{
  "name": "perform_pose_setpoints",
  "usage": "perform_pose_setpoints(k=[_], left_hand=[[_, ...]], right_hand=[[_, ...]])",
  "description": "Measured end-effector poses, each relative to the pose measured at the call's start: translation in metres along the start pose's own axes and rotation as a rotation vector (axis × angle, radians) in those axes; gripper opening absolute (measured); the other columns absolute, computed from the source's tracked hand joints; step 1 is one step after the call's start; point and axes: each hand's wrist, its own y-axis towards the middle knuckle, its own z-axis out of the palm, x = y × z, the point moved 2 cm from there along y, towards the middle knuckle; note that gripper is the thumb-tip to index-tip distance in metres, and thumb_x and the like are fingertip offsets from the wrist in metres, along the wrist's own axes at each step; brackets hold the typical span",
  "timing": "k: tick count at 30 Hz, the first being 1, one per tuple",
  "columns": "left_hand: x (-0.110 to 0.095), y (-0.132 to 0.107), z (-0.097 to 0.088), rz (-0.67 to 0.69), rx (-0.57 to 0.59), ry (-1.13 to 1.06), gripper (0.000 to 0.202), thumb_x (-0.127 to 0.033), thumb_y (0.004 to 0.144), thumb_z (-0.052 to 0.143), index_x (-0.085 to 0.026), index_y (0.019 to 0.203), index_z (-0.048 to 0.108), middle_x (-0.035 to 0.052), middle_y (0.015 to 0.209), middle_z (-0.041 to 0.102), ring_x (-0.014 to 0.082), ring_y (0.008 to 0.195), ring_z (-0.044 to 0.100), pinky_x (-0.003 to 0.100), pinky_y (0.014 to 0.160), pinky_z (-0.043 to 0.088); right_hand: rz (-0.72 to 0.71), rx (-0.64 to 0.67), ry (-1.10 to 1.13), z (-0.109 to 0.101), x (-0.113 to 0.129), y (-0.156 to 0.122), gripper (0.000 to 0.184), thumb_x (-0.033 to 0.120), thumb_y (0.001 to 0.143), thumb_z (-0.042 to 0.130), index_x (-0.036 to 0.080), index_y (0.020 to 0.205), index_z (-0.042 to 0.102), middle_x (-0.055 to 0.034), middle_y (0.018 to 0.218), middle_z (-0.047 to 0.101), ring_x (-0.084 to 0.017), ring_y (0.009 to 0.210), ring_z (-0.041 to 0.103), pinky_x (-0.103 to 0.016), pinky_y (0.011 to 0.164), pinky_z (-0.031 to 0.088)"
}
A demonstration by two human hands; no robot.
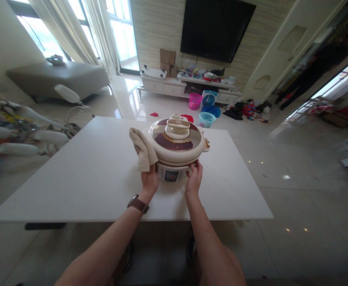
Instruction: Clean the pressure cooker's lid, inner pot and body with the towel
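A cream electric cooker point(174, 173) stands on the white table point(108, 174), its control panel facing me. Its lid point(178, 159) has a clear window and a beige top handle. A beige cloth point(144, 153) hangs at the cooker's left side. My left hand point(150, 180), with a brown-strapped watch on the wrist, is closed at the cloth's lower end, against the cooker's left side; its fingertips are hidden. My right hand point(194, 178) grips the cooker's lower right front, fingers bent around the body below the lid.
Left of the table stand white padded equipment arms point(51, 137) and a grey bench point(63, 77). Beyond the table are a turquoise basket point(206, 119), a pink bin point(195, 101) and a low cabinet point(169, 87) with clutter. A person point(313, 71) stands at the far right.
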Motion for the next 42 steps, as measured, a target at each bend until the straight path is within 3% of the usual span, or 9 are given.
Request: perform_pose_setpoints(k=[3,5,10,14,17,26,29,36,42], left_hand=[[0.014,0.016,0.002,-0.275,-0.067,-0.067,0.061,-0.056,0.105,0.052,-0.015,0.148,0.062,0.019,0.152,0.065,0.0308,0.153,0.051,0.05,0.132,0.035],[0.014,0.011,0.007,-0.379,-0.089,-0.107,0.063,-0.057,0.104,0.054,-0.011,0.147,0.062,0.0203,0.152,0.065,0.0307,0.151,0.054,0.046,0.13,0.039],[0.0,-0.046,0.02,-0.324,-0.197,-0.153,0.06,-0.055,0.104,0.057,-0.019,0.152,0.057,0.0148,0.165,0.053,0.0246,0.158,0.046,0.042,0.133,0.033],[-0.003,-0.078,0.024,-0.338,-0.138,-0.158,0.065,-0.055,0.103,0.06,-0.022,0.158,0.051,0.0145,0.169,0.049,0.0252,0.162,0.037,0.046,0.136,0.026],[-0.003,-0.068,0.02,-0.333,-0.135,-0.183,0.065,-0.054,0.103,0.059,-0.019,0.158,0.05,0.0154,0.17,0.047,0.026,0.163,0.035,0.048,0.136,0.024],[0.017,0.013,0.005,-0.396,-0.118,-0.195,0.064,-0.055,0.101,0.06,-0.011,0.148,0.062,0.0188,0.157,0.061,0.0278,0.151,0.054,0.043,0.129,0.039],[0.016,0.004,0.008,-0.389,-0.144,-0.205,0.063,-0.054,0.102,0.06,-0.011,0.148,0.063,0.0198,0.158,0.06,0.0291,0.151,0.054,0.046,0.129,0.039],[0.0,-0.056,0.025,-0.275,-0.176,-0.169,0.068,-0.06,0.103,0.058,-0.02,0.157,0.053,0.0156,0.169,0.048,0.0249,0.159,0.044,0.042,0.133,0.031],[-0.009,-0.031,0.015,-0.343,-0.161,-0.199,0.061,-0.051,0.104,0.059,-0.015,0.152,0.059,0.0165,0.165,0.053,0.0259,0.158,0.045,0.042,0.133,0.032]], right_hand=[[0.004,0.001,0.005,0.0,0.002,-0.001,0.066,0.054,0.076,0.06,0.026,0.136,0.061,-0.0082,0.149,0.063,-0.024,0.132,0.059,-0.036,0.097,0.052],[0.01,0.01,0.011,-0.001,0.003,-0.001,0.066,0.054,0.076,0.06,0.025,0.135,0.062,-0.0088,0.145,0.065,-0.024,0.133,0.058,-0.036,0.095,0.053],[0.021,0.017,0.032,-0.002,0.007,0.0,0.063,0.054,0.075,0.061,0.025,0.131,0.064,-0.0093,0.143,0.065,-0.024,0.131,0.059,-0.036,0.094,0.054],[0.023,0.015,0.03,-0.001,0.008,0.0,0.062,0.055,0.076,0.061,0.024,0.13,0.064,-0.0096,0.141,0.065,-0.024,0.13,0.059,-0.035,0.093,0.054],[0.024,0.002,0.024,-0.001,0.009,0.0,0.061,0.054,0.076,0.06,0.024,0.129,0.065,-0.0091,0.139,0.066,-0.024,0.129,0.059,-0.035,0.092,0.054],[0.031,0.015,0.043,-0.001,0.005,0.001,0.06,0.052,0.075,0.061,0.026,0.129,0.063,-0.0078,0.139,0.066,-0.023,0.128,0.061,-0.033,0.09,0.056],[0.032,0.018,0.054,-0.002,0.004,0.001,0.061,0.052,0.075,0.062,0.026,0.13,0.062,-0.0077,0.135,0.068,-0.023,0.126,0.062,-0.033,0.091,0.056],[0.009,0.015,0.029,-0.001,0.004,0.0,0.061,0.052,0.076,0.062,0.025,0.13,0.061,-0.0074,0.141,0.066,-0.023,0.127,0.06,-0.034,0.094,0.053],[0.023,0.003,0.042,0.001,0.007,-0.001,0.066,0.054,0.072,0.063,0.025,0.131,0.06,-0.008,0.138,0.066,-0.023,0.126,0.06,-0.034,0.094,0.053]])
